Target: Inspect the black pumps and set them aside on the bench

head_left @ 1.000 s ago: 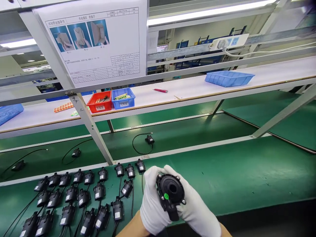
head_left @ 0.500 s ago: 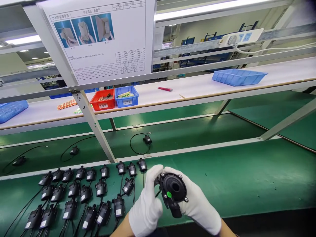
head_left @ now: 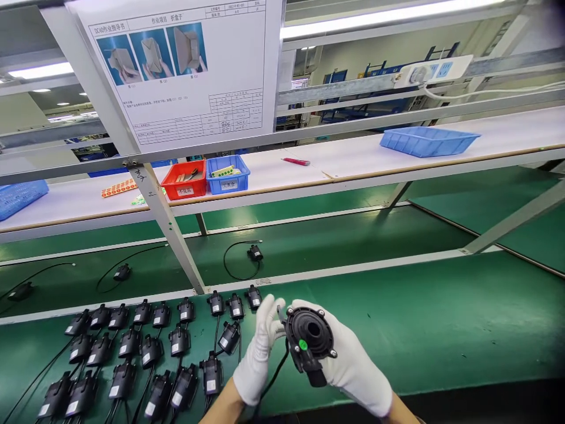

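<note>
My right hand (head_left: 353, 359), in a white glove, is closed around a small black pump (head_left: 314, 331) from its right side. The pump's round, stepped face with a central hole points toward me, with screws at its rim and a green dot sticker low on the left. Beside the pump's left edge is my gloved left hand (head_left: 260, 347), fingers parted and slightly bent, tips at or very near the casing; contact is unclear. A black cable (head_left: 277, 372) hangs from the pump and passes behind my left wrist. Several similar black pumps (head_left: 178, 340) lie in rows to the left, white labels showing.
Beyond the green bench (head_left: 419, 330), a white shelf (head_left: 344, 162) carries a red bin (head_left: 184, 191), a small blue bin (head_left: 228, 185), a red pen (head_left: 295, 161) and a blue tray (head_left: 428, 141). An instruction sheet (head_left: 238, 65) hangs above. Cabled pumps lie on the green belt (head_left: 331, 235) behind.
My left hand has drawn back to the left and its fingers have loosened from the pump, baring more cable. The pumps on the belt behind have shifted left.
</note>
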Available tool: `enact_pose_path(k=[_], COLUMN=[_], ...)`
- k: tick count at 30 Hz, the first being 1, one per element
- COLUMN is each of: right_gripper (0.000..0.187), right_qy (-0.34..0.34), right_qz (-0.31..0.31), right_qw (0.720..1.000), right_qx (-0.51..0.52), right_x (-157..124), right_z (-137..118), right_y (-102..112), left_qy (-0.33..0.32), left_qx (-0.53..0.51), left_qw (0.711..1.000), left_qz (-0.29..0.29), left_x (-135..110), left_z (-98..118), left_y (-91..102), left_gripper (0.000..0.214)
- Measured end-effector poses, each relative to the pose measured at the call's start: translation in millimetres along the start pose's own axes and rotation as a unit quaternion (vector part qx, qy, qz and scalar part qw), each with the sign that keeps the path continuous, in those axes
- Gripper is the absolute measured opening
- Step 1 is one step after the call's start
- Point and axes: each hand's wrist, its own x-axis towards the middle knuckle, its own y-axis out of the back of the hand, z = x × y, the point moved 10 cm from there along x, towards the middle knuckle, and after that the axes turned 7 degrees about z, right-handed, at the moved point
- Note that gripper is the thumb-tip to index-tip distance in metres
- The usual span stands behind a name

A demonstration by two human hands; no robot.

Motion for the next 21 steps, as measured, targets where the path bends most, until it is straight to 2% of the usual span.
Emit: enact_pose_path(k=[2,5,8,11,13,15,21], right_gripper=[0.050,0.053,0.054,0.053,0.051,0.048,0.046], right_qy=[-0.002,-0.005,-0.009,-0.019,-0.026,-0.027,-0.015], right_qz=[-0.014,-0.037,-0.044,-0.045,-0.042,-0.034,-0.019], right_qw=[1.000,0.999,0.999,0.999,0.999,0.999,1.000], right_qx=[0.007,0.012,0.023,0.022,0.018,0.017,0.013], right_x=[2,6,10,13,15,16,18], right_z=[0,1,3,8,13,16,20], right_y=[-2,-3,1,7,11,15,22], left_qy=[0.030,0.104,0.157,0.199,0.219,0.222,0.205], left_qx=[0.034,0.109,0.151,0.137,0.114,0.095,0.057], left_qw=[0.999,0.987,0.976,0.970,0.966,0.965,0.963], left_qz=[-0.029,-0.054,-0.025,0.033,0.072,0.102,0.163], left_x=[3,-7,-24,-40,-48,-53,-61], left_z=[-24,-77,-127,-160,-171,-172,-161], left_y=[7.4,30.0,71.5,115.9,139.9,157.6,190.9], left_gripper=[0.087,0.088,0.089,0.089,0.092,0.093,0.087])
